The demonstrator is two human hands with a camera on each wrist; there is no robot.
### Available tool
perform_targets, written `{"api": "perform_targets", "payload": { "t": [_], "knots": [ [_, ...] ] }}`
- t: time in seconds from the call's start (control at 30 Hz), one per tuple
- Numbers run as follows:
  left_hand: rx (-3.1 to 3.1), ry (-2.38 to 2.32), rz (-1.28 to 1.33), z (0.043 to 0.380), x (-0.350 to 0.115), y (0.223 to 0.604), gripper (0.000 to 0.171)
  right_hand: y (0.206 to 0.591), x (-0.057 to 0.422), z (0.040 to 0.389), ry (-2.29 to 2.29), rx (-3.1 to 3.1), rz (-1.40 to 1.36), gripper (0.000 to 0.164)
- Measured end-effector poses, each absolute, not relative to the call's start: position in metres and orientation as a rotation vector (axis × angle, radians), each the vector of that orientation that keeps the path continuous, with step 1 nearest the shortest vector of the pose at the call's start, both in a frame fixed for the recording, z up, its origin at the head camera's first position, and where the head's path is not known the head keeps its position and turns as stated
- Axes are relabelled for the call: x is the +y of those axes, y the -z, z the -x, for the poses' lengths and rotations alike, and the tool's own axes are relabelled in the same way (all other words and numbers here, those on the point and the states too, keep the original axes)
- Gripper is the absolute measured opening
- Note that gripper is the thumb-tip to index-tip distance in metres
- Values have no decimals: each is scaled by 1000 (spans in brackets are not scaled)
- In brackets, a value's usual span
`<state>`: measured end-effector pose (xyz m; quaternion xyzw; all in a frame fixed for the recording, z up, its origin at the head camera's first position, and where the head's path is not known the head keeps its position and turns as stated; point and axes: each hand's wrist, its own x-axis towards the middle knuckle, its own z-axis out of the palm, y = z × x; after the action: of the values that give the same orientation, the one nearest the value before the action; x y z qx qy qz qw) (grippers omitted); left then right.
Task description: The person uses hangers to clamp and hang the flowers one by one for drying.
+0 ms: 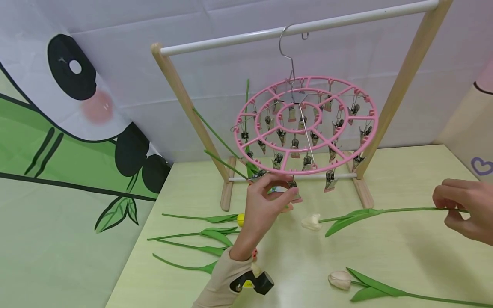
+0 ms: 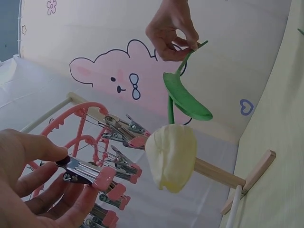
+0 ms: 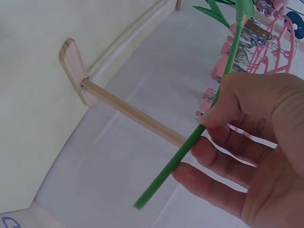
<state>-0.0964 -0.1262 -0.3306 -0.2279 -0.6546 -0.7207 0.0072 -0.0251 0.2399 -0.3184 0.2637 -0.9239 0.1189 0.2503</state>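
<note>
A pink round clip hanger (image 1: 363,117) hangs by its metal hook from a white rail. At its front edge my left hand (image 1: 262,207) pinches a metal clip with pink tips (image 2: 88,171) between thumb and fingers. My right hand (image 1: 466,207) holds the green stem (image 3: 166,171) of a white tulip (image 1: 311,222) near its cut end. The tulip lies level in the air, its bloom pointing left towards the clip and apart from it. In the left wrist view the bloom (image 2: 171,156) appears just right of the clips.
Several tulips (image 1: 219,219) lie on the table at left, their blooms partly hidden by my left forearm. Another pale tulip (image 1: 340,280) lies at front right. Wooden posts (image 1: 404,81) carry the white rail (image 1: 231,40). Green stems (image 1: 217,134) show behind the hanger's left side.
</note>
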Motion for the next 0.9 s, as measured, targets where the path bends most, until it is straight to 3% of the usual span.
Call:
{"api": "perform_targets", "payload": {
  "t": [0.43, 0.6, 0.73, 0.9],
  "knots": [
    [-2029, 2288, 730, 97, -127, 330, 26, 293, 217, 27, -284, -2370, -847, 33],
    [-2037, 2279, 725, 97, -127, 330, 25, 286, 210, 27, -243, -2337, -851, 14],
    [-2044, 2256, 728, 97, -127, 330, 25, 281, 203, 28, -183, -2310, -842, 27],
    [-2052, 2237, 747, 98, -128, 330, 25, 275, 194, 28, -145, -2318, -834, 31]
  ]
}}
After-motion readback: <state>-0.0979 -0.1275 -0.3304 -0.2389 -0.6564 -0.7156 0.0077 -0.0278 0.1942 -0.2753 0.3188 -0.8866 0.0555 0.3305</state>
